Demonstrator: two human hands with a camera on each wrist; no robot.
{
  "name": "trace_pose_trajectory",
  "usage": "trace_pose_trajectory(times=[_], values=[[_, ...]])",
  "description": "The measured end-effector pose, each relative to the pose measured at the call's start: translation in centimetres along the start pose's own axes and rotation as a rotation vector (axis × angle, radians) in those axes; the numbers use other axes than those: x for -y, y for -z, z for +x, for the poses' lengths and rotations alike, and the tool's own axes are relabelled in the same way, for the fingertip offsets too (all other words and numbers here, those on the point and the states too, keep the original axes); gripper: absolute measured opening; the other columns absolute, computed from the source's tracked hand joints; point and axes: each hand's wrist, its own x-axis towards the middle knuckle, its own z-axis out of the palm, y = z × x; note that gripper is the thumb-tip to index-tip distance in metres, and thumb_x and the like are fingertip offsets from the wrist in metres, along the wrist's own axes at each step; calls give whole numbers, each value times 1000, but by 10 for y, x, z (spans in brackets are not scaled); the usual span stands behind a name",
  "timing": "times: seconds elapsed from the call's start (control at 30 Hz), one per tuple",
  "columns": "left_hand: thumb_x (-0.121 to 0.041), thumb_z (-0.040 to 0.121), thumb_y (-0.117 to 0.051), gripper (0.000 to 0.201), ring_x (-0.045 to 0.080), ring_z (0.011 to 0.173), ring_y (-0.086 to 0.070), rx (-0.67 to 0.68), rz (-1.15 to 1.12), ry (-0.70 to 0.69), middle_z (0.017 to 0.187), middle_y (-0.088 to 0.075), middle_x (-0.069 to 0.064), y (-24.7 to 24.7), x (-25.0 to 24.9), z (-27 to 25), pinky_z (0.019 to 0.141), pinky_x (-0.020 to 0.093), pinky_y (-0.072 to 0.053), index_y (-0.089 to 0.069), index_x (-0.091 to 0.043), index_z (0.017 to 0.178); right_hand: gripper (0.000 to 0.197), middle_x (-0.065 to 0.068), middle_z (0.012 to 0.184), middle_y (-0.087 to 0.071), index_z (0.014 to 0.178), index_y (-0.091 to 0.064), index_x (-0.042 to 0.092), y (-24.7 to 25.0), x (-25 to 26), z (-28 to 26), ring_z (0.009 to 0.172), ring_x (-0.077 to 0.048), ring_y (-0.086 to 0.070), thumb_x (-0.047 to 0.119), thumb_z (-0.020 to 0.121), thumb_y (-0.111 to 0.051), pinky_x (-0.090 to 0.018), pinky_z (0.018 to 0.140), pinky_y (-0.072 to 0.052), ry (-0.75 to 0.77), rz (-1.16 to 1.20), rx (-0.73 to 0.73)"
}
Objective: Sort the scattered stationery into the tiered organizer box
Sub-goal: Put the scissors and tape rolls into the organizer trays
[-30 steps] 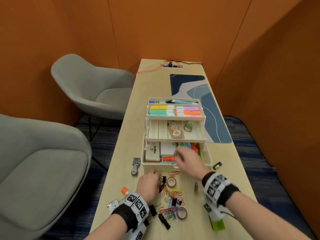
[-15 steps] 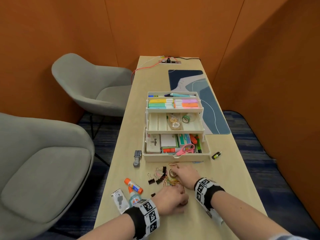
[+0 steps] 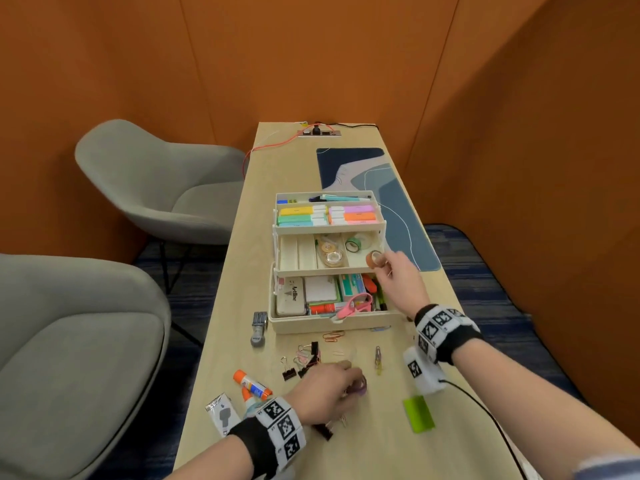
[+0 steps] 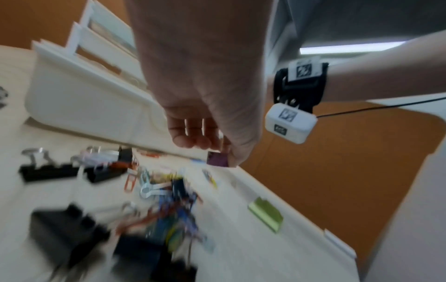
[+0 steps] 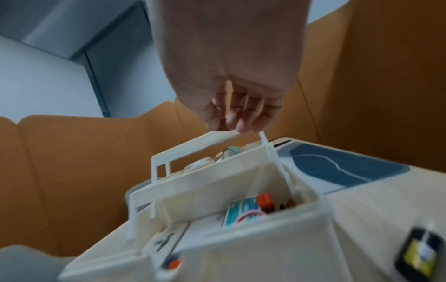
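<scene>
your right hand [image 3: 398, 277] pinches a small brown tape roll [image 3: 373, 258] at its fingertips, just over the right end of the organizer box's [image 3: 332, 323] middle tier. a green tape roll [image 3: 353, 244] lies just beyond your fingers in the same compartment. lower the roll until it clears the tier's near rim, then let go; dropped from height, i judge it could roll or bounce into the bottom tier under your palm. your left hand [image 3: 325, 389] pinches a small purple piece [image 4: 217, 159], probably another tape roll, just above the table, with the binder clips [image 3: 299, 362] just ahead of its knuckles. lift it straight up so your fingers do not drag the loose paper clips [image 4: 169, 200] beneath your palm.
</scene>
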Motion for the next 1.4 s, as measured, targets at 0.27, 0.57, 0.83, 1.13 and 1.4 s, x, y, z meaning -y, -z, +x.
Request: trace_pose_trajectory(times=[0.27,0.57,0.83,1.13,1.4], values=[[-30,95,-51,16,9,80,-48,-299,-76,115,106,-49,-5,56,16,31,68,22,-39,-53,-20,108,23,-8,116,-54,108,-63,18,-17,-6,66,110,-27,-46,20,92,-45,-42,93,-39,29,-553,198],[-24,96,-51,9,14,72,-44,-417,109,190,105,-45,-1,110,36,112,57,28,-35,-55,-18,102,35,0,119,-57,111,-57,27,-25,4,90,112,-23,-46,11,84,-43,-41,87,-30,110,-349,126],[-15,92,-57,13,26,92,-52,-303,242,200,109,-45,7,103,52,139,64,37,-43,-51,-13,104,23,10,88,-66,86,-67,26,-36,0,101,95,-14,-58,9,78,-54,-32,80,-22,4,-99,58],[-10,90,-58,20,27,97,-52,-312,237,167,119,-46,7,103,51,138,65,35,-38,-53,-12,109,11,12,86,-70,90,-66,27,-37,2,102,90,-6,-57,26,79,-67,-35,87,-22,-119,141,148],[-13,91,-56,19,25,94,-52,-314,232,179,111,-47,6,105,51,134,65,32,-35,-54,-15,110,11,10,82,-67,86,-67,25,-37,-2,99,90,-10,-56,18,82,-60,-56,111,-5,-112,-31,211]])
